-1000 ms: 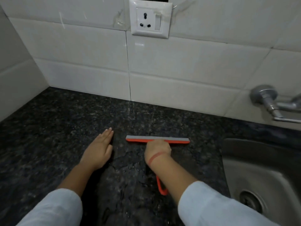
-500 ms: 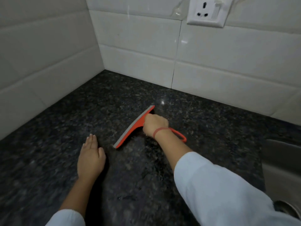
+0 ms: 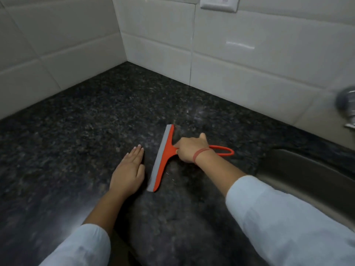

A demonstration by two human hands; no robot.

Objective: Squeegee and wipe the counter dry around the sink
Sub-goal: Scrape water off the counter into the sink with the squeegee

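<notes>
Squeegee set for a pull across the dark counter toward the sink.

The speckled counter [image 3: 80,131] fills the view, walled by white tiles [image 3: 249,60], with the steel sink [image 3: 299,175] at the right edge. The orange squeegee [image 3: 163,160] lies blade-down near the middle, blade edge facing left, probably so water gets dragged sinkward. The right hand [image 3: 189,151] is curled tight round its handle by the head. The left hand [image 3: 128,172] rests flat, fingers straight, holding nothing, likely bracing. A few droplets [image 3: 172,178] glint beside the blade.

Dark speckled counter [image 3: 80,135], orange squeegee [image 3: 163,160] (blade down), flat left hand [image 3: 127,172]
</notes>
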